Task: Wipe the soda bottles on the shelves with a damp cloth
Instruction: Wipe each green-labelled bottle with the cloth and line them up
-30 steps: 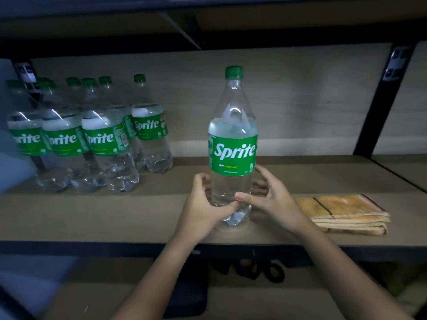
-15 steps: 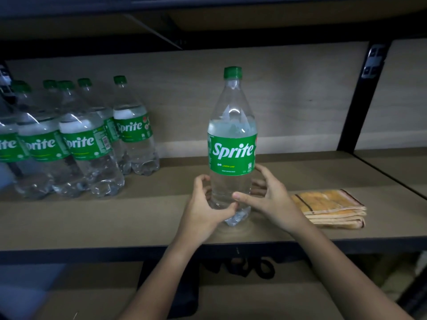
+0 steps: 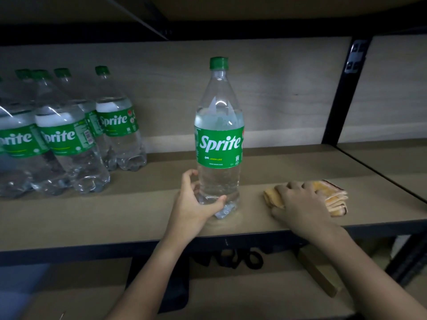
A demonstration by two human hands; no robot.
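On the cloth (image 3: 332,199), right hand (image 3: 300,202) newly rests.

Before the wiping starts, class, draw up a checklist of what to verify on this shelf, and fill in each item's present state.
1. Bottle upright on the shelf: ok.
2. Left hand grips the bottle's base: ok.
3. Cap on: ok.
4. Right hand on the cloth: ok, it rests on top; a firm grip cannot be told.
5. Cloth lifted to the bottle: not ok, it lies folded on the shelf.
6. Cloth damp: cannot tell.
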